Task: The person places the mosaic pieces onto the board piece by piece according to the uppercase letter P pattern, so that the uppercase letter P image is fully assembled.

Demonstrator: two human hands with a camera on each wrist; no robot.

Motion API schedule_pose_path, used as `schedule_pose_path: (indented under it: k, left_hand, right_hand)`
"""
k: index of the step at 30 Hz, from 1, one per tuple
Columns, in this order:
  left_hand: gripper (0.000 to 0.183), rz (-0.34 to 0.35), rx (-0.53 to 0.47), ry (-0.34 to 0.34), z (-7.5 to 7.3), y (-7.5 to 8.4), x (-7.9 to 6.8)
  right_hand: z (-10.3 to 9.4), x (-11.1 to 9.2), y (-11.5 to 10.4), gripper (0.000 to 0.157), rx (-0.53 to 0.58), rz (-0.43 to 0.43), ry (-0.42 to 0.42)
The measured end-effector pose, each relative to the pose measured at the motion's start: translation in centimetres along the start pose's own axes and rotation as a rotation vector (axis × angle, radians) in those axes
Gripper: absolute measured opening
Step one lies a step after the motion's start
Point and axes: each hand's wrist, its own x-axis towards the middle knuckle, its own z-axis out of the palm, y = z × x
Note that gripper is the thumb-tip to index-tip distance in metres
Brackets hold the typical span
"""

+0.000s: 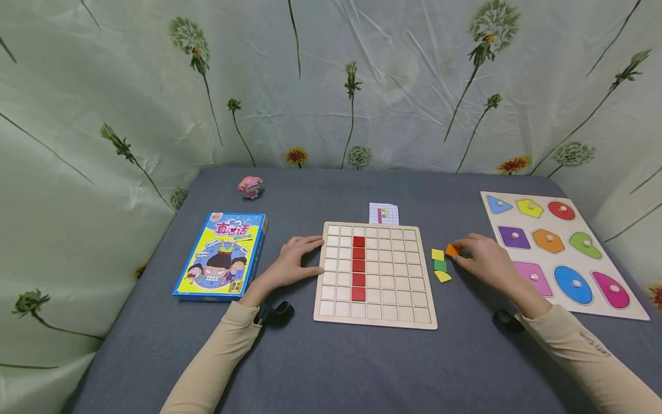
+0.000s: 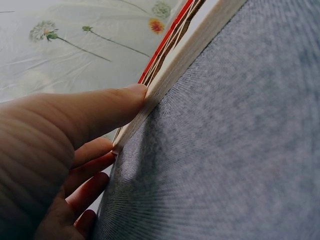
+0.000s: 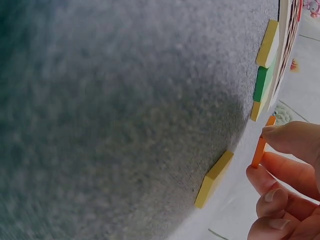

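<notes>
The wooden grid board (image 1: 398, 303) lies flat on the table, with a column of several red tiles (image 1: 358, 265) in it. At its left edge my left hand (image 1: 296, 261) rests with extended fingers; the thumb (image 2: 117, 105) touches the board's side. My right hand (image 1: 486, 260) pinches an orange tile (image 3: 261, 149) between thumb and fingertips, right of the board. Beside it lie a yellow tile (image 1: 437, 254), a green tile (image 1: 440, 265) and a second yellow tile (image 1: 442, 276). Another yellow tile (image 3: 214, 179) shows under the hand in the right wrist view.
A small printed grid card (image 1: 384, 213) lies behind the board. To the left is a blue and yellow game box (image 1: 221, 256), with a pink figurine (image 1: 250, 187) farther back. A knobbed shape puzzle (image 1: 564, 253) lies at the right, close to the right forearm.
</notes>
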Motion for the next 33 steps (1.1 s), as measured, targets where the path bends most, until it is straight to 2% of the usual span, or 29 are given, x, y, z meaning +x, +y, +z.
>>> schedule_pose_path:
  k: [6, 19, 33]
  left_hand:
    - [0.067, 0.001, -0.007, -0.001, 0.1, -0.1, 0.0]
    - [0.067, 0.001, -0.012, 0.000, 0.1, 0.0, 0.1]
    - [0.067, -0.003, -0.010, 0.001, 0.2, -0.2, 0.1]
  right_hand:
    - [0.1, 0.1, -0.4, 0.024, -0.002, -0.003, 0.014]
    - [0.5, 0.7, -0.9, 0.024, -0.005, -0.064, 0.066]
    - [0.9, 1.7, -2.2, 0.026, -0.005, -0.075, 0.050]
